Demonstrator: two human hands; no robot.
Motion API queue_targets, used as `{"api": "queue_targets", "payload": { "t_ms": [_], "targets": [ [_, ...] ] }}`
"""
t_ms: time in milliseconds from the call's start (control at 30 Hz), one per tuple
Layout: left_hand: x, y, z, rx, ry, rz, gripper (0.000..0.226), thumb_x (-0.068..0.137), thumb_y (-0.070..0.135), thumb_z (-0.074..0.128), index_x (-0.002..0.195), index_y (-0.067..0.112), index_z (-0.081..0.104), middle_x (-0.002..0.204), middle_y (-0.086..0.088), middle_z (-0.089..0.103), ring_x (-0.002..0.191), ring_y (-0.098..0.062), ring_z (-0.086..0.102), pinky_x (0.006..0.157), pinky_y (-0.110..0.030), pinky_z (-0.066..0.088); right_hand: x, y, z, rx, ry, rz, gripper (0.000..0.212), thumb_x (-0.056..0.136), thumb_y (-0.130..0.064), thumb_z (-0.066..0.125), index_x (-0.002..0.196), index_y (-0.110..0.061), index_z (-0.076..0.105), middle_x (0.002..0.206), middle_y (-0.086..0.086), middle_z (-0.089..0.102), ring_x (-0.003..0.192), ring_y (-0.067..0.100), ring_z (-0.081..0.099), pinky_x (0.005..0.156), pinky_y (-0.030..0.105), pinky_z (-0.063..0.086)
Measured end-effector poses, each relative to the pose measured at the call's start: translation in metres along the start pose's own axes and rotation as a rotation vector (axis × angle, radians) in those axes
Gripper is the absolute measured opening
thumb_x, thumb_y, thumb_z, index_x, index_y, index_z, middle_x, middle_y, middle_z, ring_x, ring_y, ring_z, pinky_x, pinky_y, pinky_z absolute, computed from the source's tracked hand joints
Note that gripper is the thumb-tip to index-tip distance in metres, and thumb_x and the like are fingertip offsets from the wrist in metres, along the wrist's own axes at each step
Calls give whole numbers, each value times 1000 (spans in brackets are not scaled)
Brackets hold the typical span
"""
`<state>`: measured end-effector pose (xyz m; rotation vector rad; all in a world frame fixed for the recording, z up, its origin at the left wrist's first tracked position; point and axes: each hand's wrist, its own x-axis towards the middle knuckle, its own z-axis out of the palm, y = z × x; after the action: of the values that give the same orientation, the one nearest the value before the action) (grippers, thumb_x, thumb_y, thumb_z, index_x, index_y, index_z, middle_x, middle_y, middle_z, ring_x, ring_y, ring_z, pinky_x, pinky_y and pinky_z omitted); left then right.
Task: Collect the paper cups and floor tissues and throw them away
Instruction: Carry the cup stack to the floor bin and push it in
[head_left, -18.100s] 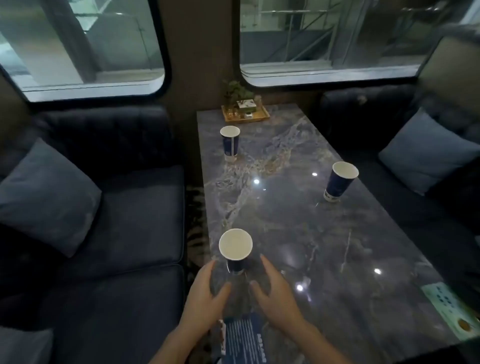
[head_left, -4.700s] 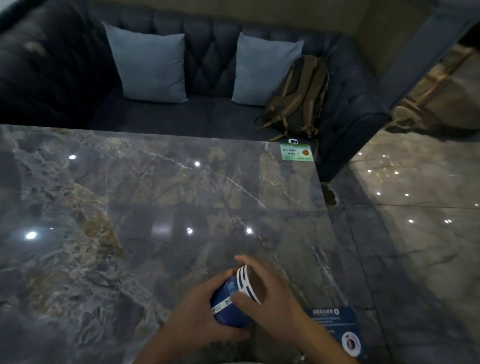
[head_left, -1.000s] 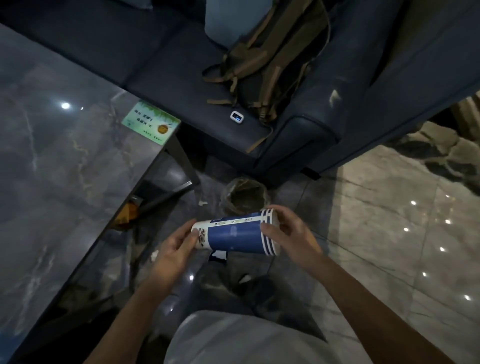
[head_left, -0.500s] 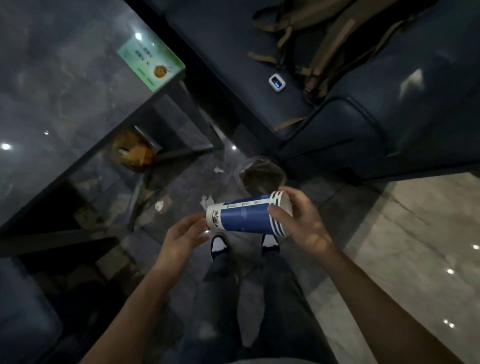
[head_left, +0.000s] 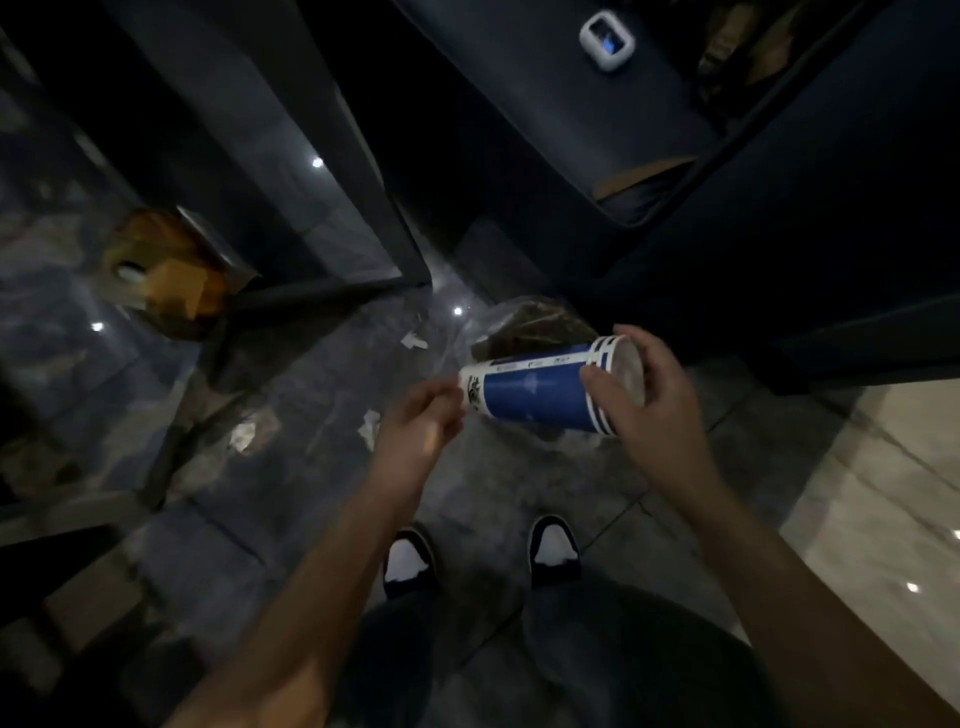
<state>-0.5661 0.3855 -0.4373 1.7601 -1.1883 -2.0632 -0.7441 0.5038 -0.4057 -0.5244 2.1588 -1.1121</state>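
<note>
A stack of blue and white paper cups (head_left: 535, 392) lies sideways in my right hand (head_left: 649, 395), which grips it at the rim end. My left hand (head_left: 421, 423) hovers at the stack's bottom end with its fingers curled, touching or just off it. Right behind the cups, a small bin lined with clear plastic (head_left: 524, 327) stands on the floor. White tissue scraps lie on the dark floor: one (head_left: 414, 340) left of the bin, one (head_left: 370, 427) by my left hand, one (head_left: 244, 434) further left.
The table's dark leg frame (head_left: 332, 291) and glossy underside fill the left, with a yellow-brown bag (head_left: 171, 275) beneath. A dark blue sofa (head_left: 779, 218) stands behind the bin, a small white device (head_left: 607, 44) on its seat. My shoes (head_left: 553, 551) stand below.
The view has tipped further down toward the floor. The cup stack has moved over the bin, and my left hand has slipped back from the stack's bottom end.
</note>
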Motion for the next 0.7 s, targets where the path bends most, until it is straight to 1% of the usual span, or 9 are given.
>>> {"api": "queue_targets", "payload": {
  "t_ms": [133,200,267,333,400,500,567,633,700],
  "targets": [
    [87,-33,20,69,-83,120,27,95,3,62,121,8,67,110,-14,68,97,-22,63,86,-29,54,47,49,24,-127,68,-119,64,71,-56,67,125,-25,53,124,-6,60,111,11,58,97,41,51],
    [123,-42,29,200,-153,204,37,89,2,69,124,12,64,113,-8,67,100,-18,65,84,-25,56,67,66,27,-208,49,-188,53,75,-51,72,117,-26,53,111,-10,60,97,7,60,85,32,53],
    [154,-46,37,354,-253,293,44,85,2,74,125,17,62,104,0,65,92,-11,64,71,-10,57,85,75,25,-298,-2,-220,46,75,-52,70,111,-29,53,99,-15,59,88,0,59,69,24,50],
    [179,-48,44,489,-323,380,48,81,3,78,123,21,63,100,4,65,90,-10,64,68,-8,56,104,79,22,-412,-53,-231,43,76,-57,65,106,-28,53,92,-17,57,80,-4,56,59,19,44],
    [197,-50,51,618,-405,453,53,79,7,82,126,22,64,107,-2,68,92,-12,66,76,-17,56,118,77,22,-573,-49,-286,47,74,-67,57,100,-28,55,87,-14,57,75,-2,54,55,23,41],
    [209,-48,61,680,-513,531,58,79,15,84,131,25,61,116,-3,72,100,-15,72,77,-24,62,125,67,26,-766,-35,-387,57,73,-76,49,100,-26,56,84,-10,57,71,7,55,55,27,40],
    [208,-42,66,717,-573,606,54,80,17,83,129,27,63,112,3,75,100,-10,73,77,-24,62,124,58,26,-849,-24,-433,64,72,-78,48,106,-24,59,92,-1,62,75,15,59,58,30,46],
    [205,-35,70,816,-600,722,52,79,22,84,127,29,64,109,8,74,97,-5,72,77,-19,59,118,49,28,-894,0,-450,69,70,-78,50,109,-21,61,99,4,65,80,21,63,62,35,52],
    [199,-28,72,877,-584,822,56,75,26,87,125,29,64,110,9,72,99,-4,69,85,-23,56,113,43,34,-935,5,-432,67,71,-76,52,108,-21,61,100,5,65,80,23,63,61,34,52]
  ]
}}
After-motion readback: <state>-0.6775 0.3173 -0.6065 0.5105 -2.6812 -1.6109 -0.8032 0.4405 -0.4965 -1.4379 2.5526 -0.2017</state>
